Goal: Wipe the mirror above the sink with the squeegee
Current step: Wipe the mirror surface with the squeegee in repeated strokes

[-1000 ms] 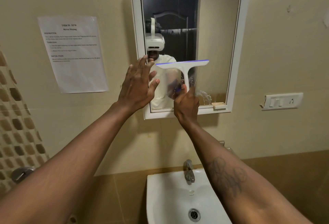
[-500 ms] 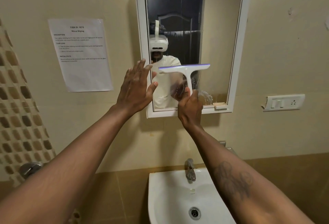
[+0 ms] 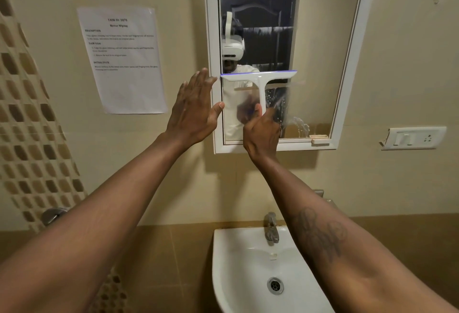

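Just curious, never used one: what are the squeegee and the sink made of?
Squeegee: seemingly smooth white plastic, with a bluish, probably rubber blade strip along the top. Sink: glossy white, likely glazed ceramic, judging by its soft reflections.

right hand (image 3: pixel 262 133) gripping squeegee (image 3: pixel 259 81) on mirror (image 3: pixel 323 51), left hand (image 3: pixel 192 111) flat

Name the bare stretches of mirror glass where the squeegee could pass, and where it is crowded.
Free: the mirror above the squeegee, and the tall strip between its blade's right end and the right frame. Crowded: the lower left, where the right hand grips the handle and the open left hand overlaps the left frame.
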`<state>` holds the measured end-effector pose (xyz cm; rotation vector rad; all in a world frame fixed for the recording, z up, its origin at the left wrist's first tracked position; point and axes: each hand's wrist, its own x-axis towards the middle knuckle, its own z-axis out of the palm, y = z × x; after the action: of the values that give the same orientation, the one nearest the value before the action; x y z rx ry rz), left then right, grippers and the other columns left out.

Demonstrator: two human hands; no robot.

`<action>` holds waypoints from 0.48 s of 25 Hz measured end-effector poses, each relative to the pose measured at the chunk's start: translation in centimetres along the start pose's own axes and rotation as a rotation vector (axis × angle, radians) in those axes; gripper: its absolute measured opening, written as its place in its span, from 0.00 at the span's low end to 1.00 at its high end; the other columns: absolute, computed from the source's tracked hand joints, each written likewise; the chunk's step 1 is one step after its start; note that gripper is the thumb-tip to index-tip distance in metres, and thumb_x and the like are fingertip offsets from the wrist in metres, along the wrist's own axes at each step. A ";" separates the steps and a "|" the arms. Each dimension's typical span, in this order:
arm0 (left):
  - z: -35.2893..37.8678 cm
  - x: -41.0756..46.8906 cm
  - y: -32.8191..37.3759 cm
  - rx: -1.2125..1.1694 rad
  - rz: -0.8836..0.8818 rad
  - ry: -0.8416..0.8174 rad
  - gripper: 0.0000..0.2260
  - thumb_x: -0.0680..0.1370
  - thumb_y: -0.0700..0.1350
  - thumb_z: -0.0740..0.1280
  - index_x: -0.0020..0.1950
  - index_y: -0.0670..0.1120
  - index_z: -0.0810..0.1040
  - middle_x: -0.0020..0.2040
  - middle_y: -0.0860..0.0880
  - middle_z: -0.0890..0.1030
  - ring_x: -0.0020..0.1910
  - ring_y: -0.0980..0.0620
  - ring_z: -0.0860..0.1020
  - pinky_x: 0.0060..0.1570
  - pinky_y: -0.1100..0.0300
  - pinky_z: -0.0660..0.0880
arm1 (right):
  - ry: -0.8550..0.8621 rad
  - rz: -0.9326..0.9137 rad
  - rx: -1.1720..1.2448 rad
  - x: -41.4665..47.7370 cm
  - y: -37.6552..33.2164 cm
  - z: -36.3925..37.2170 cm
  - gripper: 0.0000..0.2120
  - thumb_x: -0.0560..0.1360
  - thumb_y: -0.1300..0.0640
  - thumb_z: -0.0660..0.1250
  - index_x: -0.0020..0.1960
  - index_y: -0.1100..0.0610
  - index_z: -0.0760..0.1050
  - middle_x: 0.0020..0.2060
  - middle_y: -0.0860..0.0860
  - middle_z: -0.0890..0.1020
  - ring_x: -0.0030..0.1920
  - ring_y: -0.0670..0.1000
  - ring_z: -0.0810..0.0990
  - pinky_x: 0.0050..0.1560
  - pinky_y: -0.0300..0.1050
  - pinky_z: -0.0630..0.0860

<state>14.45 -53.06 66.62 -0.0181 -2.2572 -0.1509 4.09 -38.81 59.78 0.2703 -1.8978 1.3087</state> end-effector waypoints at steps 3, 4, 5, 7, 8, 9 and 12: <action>1.0 -0.3 -0.2 -0.007 -0.006 -0.015 0.27 0.83 0.52 0.63 0.80 0.47 0.62 0.84 0.45 0.56 0.84 0.46 0.54 0.81 0.43 0.52 | -0.018 0.020 0.008 -1.0 0.7 0.1 0.20 0.86 0.46 0.53 0.61 0.62 0.72 0.47 0.65 0.84 0.48 0.69 0.82 0.42 0.49 0.66; 1.4 -0.5 -0.2 -0.008 -0.006 -0.022 0.27 0.83 0.52 0.63 0.80 0.47 0.62 0.84 0.45 0.56 0.84 0.46 0.54 0.81 0.43 0.53 | -0.031 0.035 0.002 -1.4 0.9 0.1 0.20 0.86 0.46 0.53 0.60 0.62 0.72 0.47 0.65 0.84 0.48 0.70 0.82 0.41 0.50 0.67; 1.8 -0.6 -0.1 -0.010 -0.006 -0.030 0.27 0.83 0.52 0.63 0.80 0.47 0.62 0.84 0.45 0.57 0.84 0.46 0.54 0.81 0.43 0.53 | -0.045 0.052 -0.009 -1.8 1.2 0.1 0.20 0.86 0.45 0.53 0.59 0.62 0.71 0.46 0.66 0.84 0.47 0.70 0.82 0.41 0.51 0.68; 2.5 -1.0 0.2 -0.023 -0.004 -0.045 0.26 0.83 0.52 0.64 0.80 0.47 0.63 0.84 0.46 0.57 0.83 0.46 0.55 0.81 0.43 0.53 | -0.070 0.072 -0.031 -2.4 1.8 0.1 0.19 0.86 0.45 0.53 0.59 0.61 0.70 0.45 0.65 0.83 0.45 0.70 0.82 0.40 0.54 0.71; 2.9 -1.2 0.3 -0.034 -0.003 -0.050 0.26 0.83 0.51 0.64 0.80 0.47 0.63 0.84 0.46 0.57 0.83 0.45 0.55 0.81 0.43 0.53 | -0.078 0.075 -0.040 -2.8 2.1 0.1 0.19 0.85 0.46 0.53 0.59 0.61 0.70 0.44 0.65 0.83 0.45 0.70 0.82 0.39 0.53 0.70; 3.2 -1.4 0.5 -0.044 -0.001 -0.054 0.26 0.83 0.51 0.64 0.80 0.48 0.63 0.84 0.46 0.58 0.83 0.45 0.55 0.81 0.43 0.53 | -0.082 0.073 -0.049 -3.1 2.5 0.1 0.19 0.86 0.46 0.53 0.59 0.61 0.70 0.43 0.64 0.83 0.44 0.70 0.82 0.38 0.52 0.69; 3.8 -2.1 0.6 -0.069 -0.006 -0.068 0.27 0.83 0.51 0.64 0.80 0.49 0.63 0.84 0.47 0.58 0.83 0.46 0.55 0.81 0.43 0.53 | -0.105 0.067 -0.082 -4.4 3.6 0.0 0.18 0.86 0.47 0.54 0.57 0.62 0.71 0.41 0.65 0.83 0.42 0.69 0.82 0.37 0.53 0.71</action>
<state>12.85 -51.94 62.67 -0.0533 -2.3195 -0.2343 4.96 -38.31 54.14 0.2393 -2.0594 1.2793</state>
